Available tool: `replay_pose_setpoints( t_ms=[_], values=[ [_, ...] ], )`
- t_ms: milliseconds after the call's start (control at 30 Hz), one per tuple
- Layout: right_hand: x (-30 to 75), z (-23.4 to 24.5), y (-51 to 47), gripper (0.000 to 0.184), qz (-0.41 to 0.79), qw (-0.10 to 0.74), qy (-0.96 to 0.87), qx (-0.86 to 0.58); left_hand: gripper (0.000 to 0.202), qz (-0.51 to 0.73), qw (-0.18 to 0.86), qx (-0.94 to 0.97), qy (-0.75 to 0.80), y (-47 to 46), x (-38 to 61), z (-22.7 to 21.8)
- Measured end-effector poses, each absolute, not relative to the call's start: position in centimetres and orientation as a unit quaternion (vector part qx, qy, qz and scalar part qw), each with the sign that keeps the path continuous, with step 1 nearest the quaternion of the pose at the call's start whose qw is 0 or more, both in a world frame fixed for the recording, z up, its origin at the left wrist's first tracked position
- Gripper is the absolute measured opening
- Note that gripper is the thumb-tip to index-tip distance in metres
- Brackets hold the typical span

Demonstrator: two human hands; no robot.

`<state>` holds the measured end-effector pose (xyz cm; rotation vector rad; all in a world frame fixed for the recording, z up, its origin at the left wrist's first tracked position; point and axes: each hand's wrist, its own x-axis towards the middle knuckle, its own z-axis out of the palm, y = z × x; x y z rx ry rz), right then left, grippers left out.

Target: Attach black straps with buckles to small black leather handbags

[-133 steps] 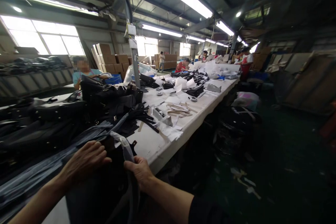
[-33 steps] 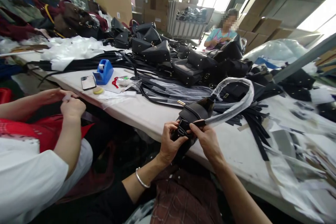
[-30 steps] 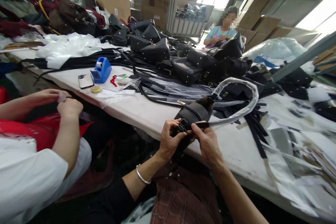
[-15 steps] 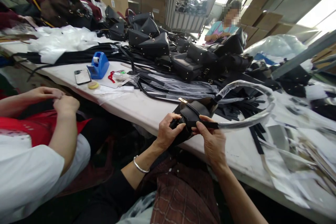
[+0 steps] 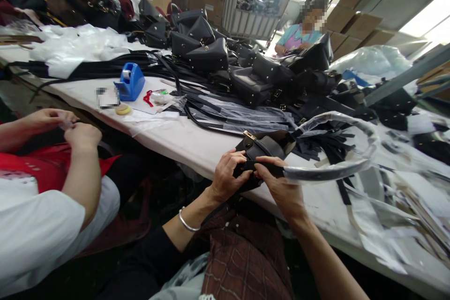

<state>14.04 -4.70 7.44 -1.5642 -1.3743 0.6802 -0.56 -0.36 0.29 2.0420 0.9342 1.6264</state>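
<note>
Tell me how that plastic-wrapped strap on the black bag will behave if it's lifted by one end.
The plastic-wrapped strap probably flexes rather than stays rigid: it arcs in a loop from the black bag back toward the right hand. It seems springy enough to hold that arc above the table. The glossy wrap may be slippery in a grip.

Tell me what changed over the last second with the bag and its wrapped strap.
The wrapped strap swung from an upright arch down to the right, lying lower over the table. The left hand and right hand kept pinching the bag at the strap end. The tape dispenser stayed put.
</note>
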Motion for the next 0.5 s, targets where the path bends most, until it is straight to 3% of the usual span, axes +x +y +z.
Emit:
replay_pose_setpoints(
  t_ms=[167, 333, 500],
  values=[
    [14.5, 8.9, -4.8, 0.015, 0.237, 0.387, -0.636, -0.623, 0.021, 0.554, 0.192, 0.735, 0.341, -0.7, -0.9, 0.0],
    [14.9, 9.7, -4.0, 0.015, 0.313, 0.324, -0.636, -0.627, 0.023, 0.553, 0.166, 0.740, 0.345, -0.9, -1.2, 0.2],
    [15.2, 9.8, -3.3, 0.019, 0.398, 0.317, -0.609, -0.609, 0.020, 0.535, 0.172, 0.728, 0.393, -1.1, -1.1, 0.8]
  ],
)
